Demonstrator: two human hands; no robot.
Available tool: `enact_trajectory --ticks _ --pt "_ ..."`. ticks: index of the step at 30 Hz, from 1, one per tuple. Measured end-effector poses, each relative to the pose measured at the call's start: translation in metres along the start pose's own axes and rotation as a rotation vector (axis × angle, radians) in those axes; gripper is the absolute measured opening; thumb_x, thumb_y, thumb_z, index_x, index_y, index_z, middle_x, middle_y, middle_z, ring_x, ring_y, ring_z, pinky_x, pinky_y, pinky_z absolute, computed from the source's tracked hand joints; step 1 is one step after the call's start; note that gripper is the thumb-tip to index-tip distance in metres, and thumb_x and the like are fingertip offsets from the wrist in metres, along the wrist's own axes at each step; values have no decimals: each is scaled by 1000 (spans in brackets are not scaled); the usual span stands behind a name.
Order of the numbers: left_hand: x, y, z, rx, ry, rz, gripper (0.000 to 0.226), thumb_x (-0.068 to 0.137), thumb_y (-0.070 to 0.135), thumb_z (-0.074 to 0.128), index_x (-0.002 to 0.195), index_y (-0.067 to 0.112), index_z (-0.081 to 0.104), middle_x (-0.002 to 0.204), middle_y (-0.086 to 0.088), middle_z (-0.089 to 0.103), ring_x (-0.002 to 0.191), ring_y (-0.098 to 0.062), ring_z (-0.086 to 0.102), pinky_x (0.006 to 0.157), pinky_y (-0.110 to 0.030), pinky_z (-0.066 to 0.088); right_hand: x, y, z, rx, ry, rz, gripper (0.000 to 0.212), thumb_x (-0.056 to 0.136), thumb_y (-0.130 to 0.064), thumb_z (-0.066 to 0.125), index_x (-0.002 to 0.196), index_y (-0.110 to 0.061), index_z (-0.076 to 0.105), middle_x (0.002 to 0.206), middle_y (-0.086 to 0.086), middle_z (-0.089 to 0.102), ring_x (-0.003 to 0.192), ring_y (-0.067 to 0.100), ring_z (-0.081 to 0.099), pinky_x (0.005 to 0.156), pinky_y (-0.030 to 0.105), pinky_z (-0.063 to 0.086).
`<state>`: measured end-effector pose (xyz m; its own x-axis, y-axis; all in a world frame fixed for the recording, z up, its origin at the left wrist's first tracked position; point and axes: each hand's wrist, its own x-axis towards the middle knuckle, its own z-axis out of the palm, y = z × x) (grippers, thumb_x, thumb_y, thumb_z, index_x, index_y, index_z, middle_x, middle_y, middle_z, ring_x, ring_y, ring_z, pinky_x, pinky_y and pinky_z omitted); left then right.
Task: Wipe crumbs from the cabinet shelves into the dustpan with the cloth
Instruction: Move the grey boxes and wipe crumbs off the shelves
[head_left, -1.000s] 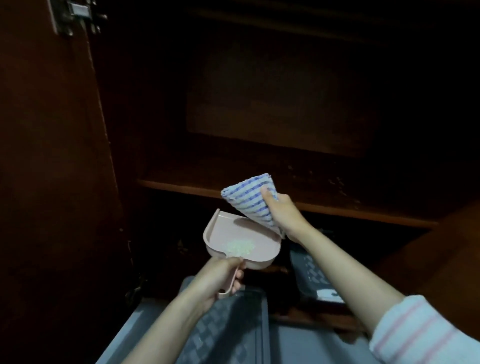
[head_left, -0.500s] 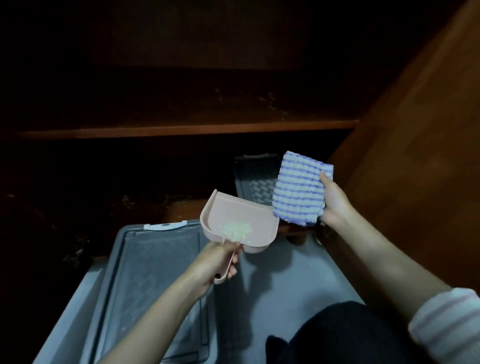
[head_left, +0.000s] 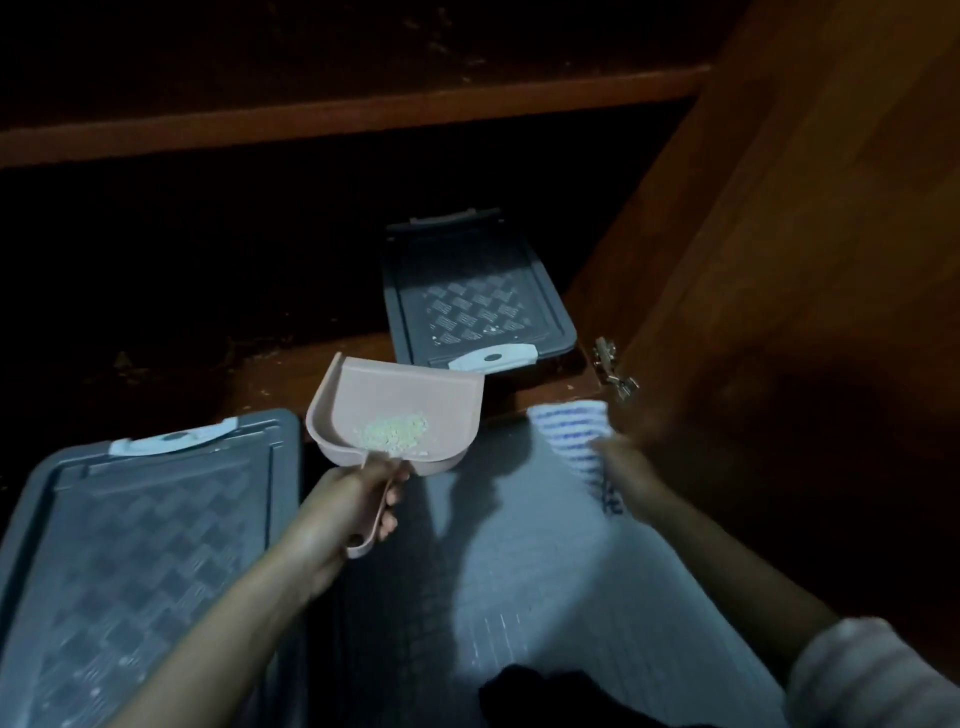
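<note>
My left hand (head_left: 345, 506) grips the handle of a pink dustpan (head_left: 400, 395), held level in front of the cabinet's bottom shelf (head_left: 291, 364). A small heap of pale crumbs (head_left: 393, 430) lies in the pan near the handle. My right hand (head_left: 626, 467) holds a blue-and-white striped cloth (head_left: 574, 434) to the right of the pan, low, near the open door; it is blurred by motion. A few pale crumbs show on the bottom shelf edge and on the upper shelf (head_left: 363, 111).
A grey bin with a white latch (head_left: 467, 291) sits inside the cabinet on the bottom shelf. A second grey bin lid (head_left: 135, 545) lies at lower left on the floor. The open wooden door (head_left: 805, 260) with its hinge (head_left: 613, 371) stands at right.
My view has dropped from the upper shelf to the bottom shelf. The cloth hand has come down and to the right, away from the pan. The dustpan stays level with its crumbs.
</note>
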<state>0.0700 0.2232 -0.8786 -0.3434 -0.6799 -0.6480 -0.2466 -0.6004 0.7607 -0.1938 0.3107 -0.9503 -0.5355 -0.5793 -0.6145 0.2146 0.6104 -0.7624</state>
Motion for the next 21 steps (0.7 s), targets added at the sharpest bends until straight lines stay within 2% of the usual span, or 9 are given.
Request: enact_trajectory --ticks 2,6,9,11,14,16,17,19,21 --pt "9 -1 6 -2 -11 -3 25 96 20 44 77 9 55 42 5 44 29 -9 37 30 -13 26 13 27 13 -343 -25 -123 27 98 -6 39 117 1 56 97 19 61 74 14 59 61 24 40" --pt "20 -4 14 27 -41 -2 25 96 21 44 78 8 55 43 4 43 28 -11 37 29 -15 28 36 74 35 -903 1 -455 41 93 -3 44 134 -4 48 134 15 54 127 29 48 110 34 32" --pt "23 -6 10 24 -56 -14 25 96 21 43 79 7 54 43 4 44 28 -11 38 28 -13 28 40 112 49 -1182 -91 -476 68 81 -7 41 147 -17 28 139 5 51 127 23 50 105 46 38" --pt "21 -6 7 16 -57 -10 24 95 21 44 79 6 54 43 3 43 27 -11 37 28 -14 29 44 141 53 -1227 -170 -361 72 68 -17 32 140 -22 31 123 4 64 107 23 65 77 46 54" --pt "15 -7 5 15 -54 18 24 95 19 46 80 4 56 45 2 43 29 -12 37 30 -15 29 50 168 59 -1310 -189 -364 65 66 -18 32 131 -16 36 124 9 62 109 29 62 69 45 56" --pt "12 -8 6 37 -40 44 24 95 18 46 79 4 57 45 1 43 31 -12 37 31 -16 30 33 148 62 -1429 -206 -312 67 70 -19 49 134 -11 34 138 9 46 117 30 58 78 49 55" --pt "10 -8 7 39 -31 51 25 96 18 45 79 4 56 45 1 43 30 -12 37 31 -15 29 30 138 60 -1417 -200 -342 75 74 -18 57 141 -8 26 148 10 30 130 30 46 92 54 47" --pt "8 -7 11 28 -20 60 26 96 17 44 76 3 55 46 -1 43 28 -12 35 30 -14 28 24 121 56 -1357 -201 -376 76 91 -15 48 152 -17 3 159 6 -5 147 26 5 115 51 15" --pt "4 -4 15 30 -29 62 27 96 17 43 76 3 54 45 0 42 26 -11 35 28 -14 27 4 92 58 -1161 -188 -378 62 99 -19 36 152 -19 3 159 5 -3 147 21 0 117 34 4"
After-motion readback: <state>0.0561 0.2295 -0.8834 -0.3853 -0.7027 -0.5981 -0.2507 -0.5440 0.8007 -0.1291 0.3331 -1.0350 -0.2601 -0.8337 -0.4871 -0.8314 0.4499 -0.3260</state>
